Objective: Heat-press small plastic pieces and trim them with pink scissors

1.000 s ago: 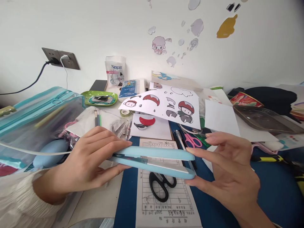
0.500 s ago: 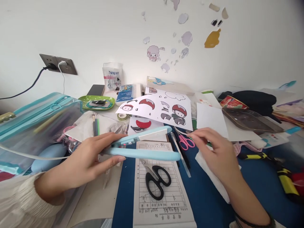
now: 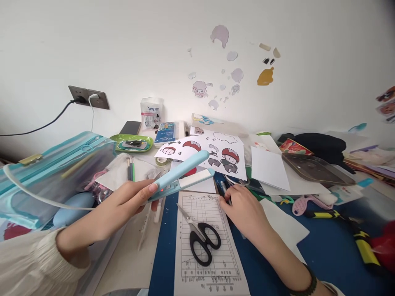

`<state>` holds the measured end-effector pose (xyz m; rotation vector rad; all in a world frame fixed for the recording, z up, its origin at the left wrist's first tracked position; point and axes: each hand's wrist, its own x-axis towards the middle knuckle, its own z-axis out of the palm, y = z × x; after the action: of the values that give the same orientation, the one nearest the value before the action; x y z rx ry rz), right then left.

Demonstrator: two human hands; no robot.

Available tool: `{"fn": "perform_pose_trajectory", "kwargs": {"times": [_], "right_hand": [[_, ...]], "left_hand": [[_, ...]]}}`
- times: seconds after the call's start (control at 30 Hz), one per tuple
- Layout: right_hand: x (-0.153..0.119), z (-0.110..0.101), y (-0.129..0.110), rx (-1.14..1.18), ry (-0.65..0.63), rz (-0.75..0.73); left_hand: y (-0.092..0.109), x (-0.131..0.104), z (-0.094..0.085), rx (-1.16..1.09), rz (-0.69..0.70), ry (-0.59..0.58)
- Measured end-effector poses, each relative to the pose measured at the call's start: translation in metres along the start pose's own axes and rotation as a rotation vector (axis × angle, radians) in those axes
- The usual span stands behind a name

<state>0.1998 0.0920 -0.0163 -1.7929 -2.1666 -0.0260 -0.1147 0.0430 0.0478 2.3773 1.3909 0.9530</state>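
My left hand (image 3: 129,201) is wrapped round the rear of a light blue hair straightener (image 3: 185,168), thumb on its upper arm. Its two arms stand apart in a narrow V, and a small red light glows near the hinge. My right hand (image 3: 245,207) is down on the blue mat, fingers curled over several pens (image 3: 224,187); what its fingertips grip is hidden. Between the hands, black-handled scissors (image 3: 203,242) lie partly spread on a printed form pad (image 3: 212,205). Behind them is a sheet with printed cartoon mushroom figures (image 3: 205,144).
A clear blue-edged zip bag (image 3: 58,176) fills the left side, with a white cord crossing it. Brushes (image 3: 131,168) and a green tray (image 3: 148,148) sit behind my left hand. Right are white paper (image 3: 268,168), a dark tray (image 3: 317,168) and a black-and-yellow tool (image 3: 367,244).
My right hand has come down and left onto the pens, covering where the pink scissors were. The straightener has turned in my left hand, its tips now higher and further left. The view has shifted.
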Motion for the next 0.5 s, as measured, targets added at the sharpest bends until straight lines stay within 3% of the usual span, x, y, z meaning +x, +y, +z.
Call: {"fn": "perform_pose_trajectory", "kwargs": {"times": [0.23,0.4,0.5], "right_hand": [[-0.010,-0.020,0.006,0.343,0.045,0.167],[-0.010,-0.048,0.001,0.741,-0.071,0.118],[-0.002,-0.055,-0.009,0.820,-0.051,0.091]], "left_hand": [[0.007,0.005,0.002,-0.099,-0.076,-0.085],[0.005,0.003,0.007,-0.139,-0.115,-0.023],[0.005,0.002,0.009,-0.143,-0.144,0.002]]}}
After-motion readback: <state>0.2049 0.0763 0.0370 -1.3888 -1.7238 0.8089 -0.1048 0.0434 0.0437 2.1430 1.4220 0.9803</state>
